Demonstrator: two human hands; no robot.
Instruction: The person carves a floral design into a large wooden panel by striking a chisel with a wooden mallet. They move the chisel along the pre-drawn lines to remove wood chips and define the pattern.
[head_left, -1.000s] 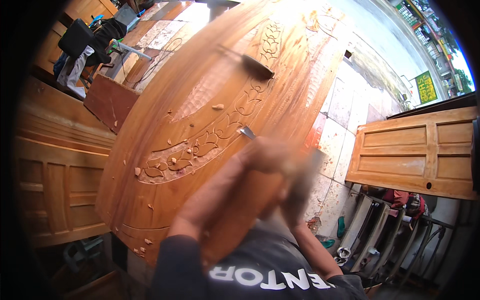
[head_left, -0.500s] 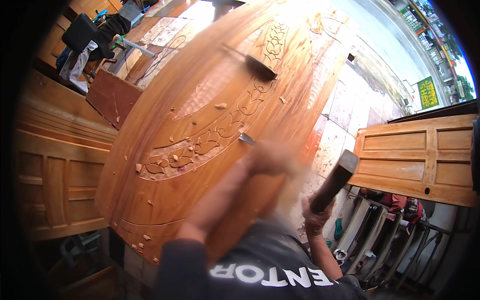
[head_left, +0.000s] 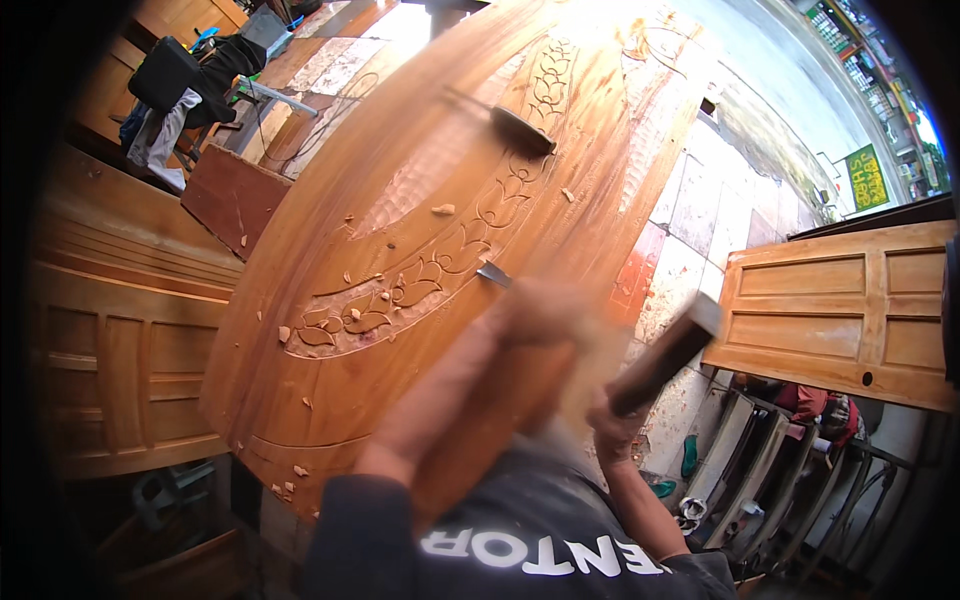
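Note:
A large curved wooden panel (head_left: pixel 335 400) with a carved leaf-and-vine band (head_left: pixel 425 282) lies in front of me. My left hand (head_left: pixel 540 310) is closed round a chisel whose metal blade (head_left: pixel 492 274) points at the outer edge of the carving; the fingers and handle are smeared by motion. To the right, my right hand (head_left: pixel 614 425) is wrapped round a dark, blocky mallet (head_left: pixel 665 355), held tilted and apart from the chisel. Farther up the panel lies a tool with a dark handle (head_left: pixel 522 131) and a thin shaft.
Wood chips (head_left: pixel 443 209) are scattered over the panel. A panelled door (head_left: pixel 800 312) stands at the right, above a metal rack (head_left: pixel 760 450). More wooden doors (head_left: pixel 130 370) stand at the left. Clothes and a black case (head_left: pixel 165 75) sit at the back left.
The mallet and my right hand have shifted slightly left and down. My left hand and the chisel stay at almost the same place on the carving. The view has turned a little.

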